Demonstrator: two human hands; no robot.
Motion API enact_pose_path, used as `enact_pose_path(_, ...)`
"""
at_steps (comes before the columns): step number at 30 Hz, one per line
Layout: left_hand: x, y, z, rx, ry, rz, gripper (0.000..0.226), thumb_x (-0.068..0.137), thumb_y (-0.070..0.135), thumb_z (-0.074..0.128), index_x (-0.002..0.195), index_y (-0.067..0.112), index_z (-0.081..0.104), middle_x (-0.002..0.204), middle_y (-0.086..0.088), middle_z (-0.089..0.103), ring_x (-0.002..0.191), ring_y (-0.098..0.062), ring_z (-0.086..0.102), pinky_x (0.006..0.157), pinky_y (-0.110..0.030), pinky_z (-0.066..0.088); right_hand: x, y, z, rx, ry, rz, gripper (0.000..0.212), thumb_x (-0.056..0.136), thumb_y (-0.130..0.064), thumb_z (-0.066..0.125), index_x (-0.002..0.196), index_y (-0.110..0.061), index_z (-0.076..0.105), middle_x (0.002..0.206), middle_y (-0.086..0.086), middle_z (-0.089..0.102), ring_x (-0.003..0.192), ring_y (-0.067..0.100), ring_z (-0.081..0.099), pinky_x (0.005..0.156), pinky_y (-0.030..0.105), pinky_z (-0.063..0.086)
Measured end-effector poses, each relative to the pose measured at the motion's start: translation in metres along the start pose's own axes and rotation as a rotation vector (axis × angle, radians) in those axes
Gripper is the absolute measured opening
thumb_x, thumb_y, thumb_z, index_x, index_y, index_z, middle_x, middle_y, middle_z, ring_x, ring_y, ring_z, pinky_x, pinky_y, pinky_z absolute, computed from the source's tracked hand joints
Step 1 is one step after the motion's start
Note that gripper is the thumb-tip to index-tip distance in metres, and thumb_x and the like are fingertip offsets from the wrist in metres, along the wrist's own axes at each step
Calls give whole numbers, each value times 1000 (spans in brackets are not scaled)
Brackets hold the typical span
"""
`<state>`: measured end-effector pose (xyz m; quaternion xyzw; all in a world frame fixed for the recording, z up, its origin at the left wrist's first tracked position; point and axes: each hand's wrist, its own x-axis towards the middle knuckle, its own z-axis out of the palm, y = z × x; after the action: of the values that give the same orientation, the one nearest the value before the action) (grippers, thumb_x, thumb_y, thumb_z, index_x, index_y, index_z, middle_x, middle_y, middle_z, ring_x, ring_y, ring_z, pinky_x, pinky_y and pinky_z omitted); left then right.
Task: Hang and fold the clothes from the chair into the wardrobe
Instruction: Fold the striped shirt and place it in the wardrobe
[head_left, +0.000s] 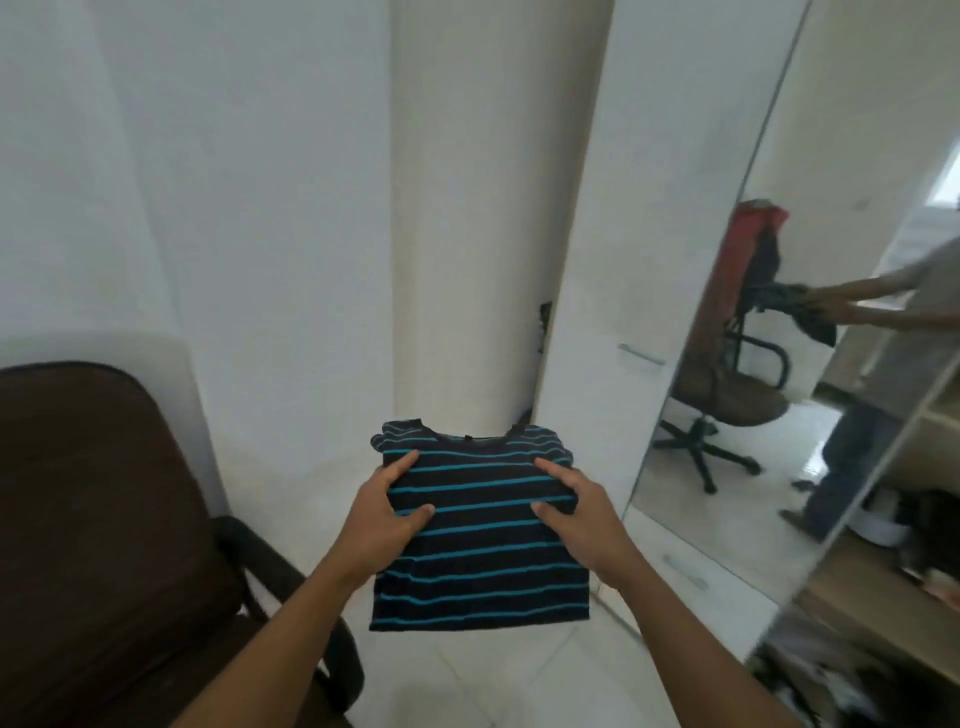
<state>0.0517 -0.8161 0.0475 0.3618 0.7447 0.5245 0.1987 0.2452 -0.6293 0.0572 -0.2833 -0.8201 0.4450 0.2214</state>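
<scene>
One shirt (483, 540): dark with blue stripes, folded to a flat rectangle, collar away from the camera. It was held in the air at lower centre of the frame, above the floor and resting on nothing.
Left hand (384, 519): grasped the shirt's left edge, thumb and forefinger spread on top, the other fingers hidden beneath.
Right hand (587, 519): grasped the right edge the same way, the lower fingers also out of sight.
Step in hand: by my judgement, carrying the folded shirt to a wardrobe shelf.
Doing it well: keep the bundle level and both grips even, so the layers do not slide apart. The hem end nearest the camera had no support and would likely sag. Lay it flat on a board and let go only once the weight lies there.
Chair (104, 519): brown and padded with a black armrest, at lower left, near the shirt but not touching it.
Wardrobe (587, 312): white, right of centre, with open shelves (930, 467) at the far right edge, their contents too blurred to name.
Mirror (779, 415): on the wardrobe door, it reflected the chair with red and dark cloth over its back.
Floor (519, 675): pale glossy tiles.
Wall (234, 208): plain white, filling the upper left of the frame.
</scene>
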Motion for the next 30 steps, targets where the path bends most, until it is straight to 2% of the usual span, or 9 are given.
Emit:
enact_pose_path(3,13,45,58,-8,-86,77,75,87,13,74,150,30,37,142,6,45,126,-13,48,111,-34,43,-25,11,-71,-20,117,37,54,90,-18,70,139,-33,53,131,-11,52,121,8,52,110,32,44)
enact_pose_path(10,16,143,212,-20,-294,246,77,85,16,77,149,34,37,142,8,44,125,-8,45,110,-28,39,-108,55,-232,-90,349,78,54,91,-21,70,139,-35,52,132,-15,51,123,5,50,109,26,41)
enact_pose_path(13,3,187,282,-24,-369,299,77,86,17,76,150,31,35,138,12,42,125,-7,44,108,-25,39,-151,75,-298,-93,430,113,53,91,-21,69,138,-38,51,123,-28,47,113,-3,51,101,18,44)
enact_pose_path(15,-5,215,326,-25,-408,333,78,86,17,76,151,30,35,142,10,42,125,-6,44,107,-22,38,-176,86,-339,-93,486,133,53,91,-19,69,137,-39,52,122,-26,47,109,-6,51,93,11,45)
enact_pose_path(17,-13,240,366,-37,-438,359,78,86,17,76,151,31,35,145,7,42,125,-6,45,104,-19,39,-196,98,-378,-113,525,146,54,91,-21,70,136,-43,51,125,-20,48,116,2,52,101,23,47)
enact_pose_path(19,-20,265,404,-68,-456,374,79,85,16,77,151,32,36,147,5,43,129,-11,47,107,-24,42,-215,106,-413,-125,561,162,55,90,-24,71,136,-46,51,133,-15,48,124,10,49,109,37,44)
enact_pose_path(23,-29,309,466,-72,-497,386,83,84,16,78,152,34,34,149,2,41,133,-17,45,113,-38,42,-243,115,-471,-124,640,197,54,91,-17,70,138,-38,53,138,-7,47,126,14,48,110,35,42)
enact_pose_path(26,-23,341,505,-91,-544,415,85,84,14,78,154,33,32,148,3,40,131,-15,45,111,-35,42,-248,123,-511,-138,699,200,55,90,-15,70,138,-36,53,133,-6,52,122,15,52,106,32,46)
enact_pose_path(30,5,378,555,-123,-592,428,87,84,12,78,154,33,31,145,6,39,124,-11,45,111,-36,43,-240,143,-560,-145,771,181,56,90,-16,71,138,-38,53,133,-5,53,122,16,54,107,38,47)
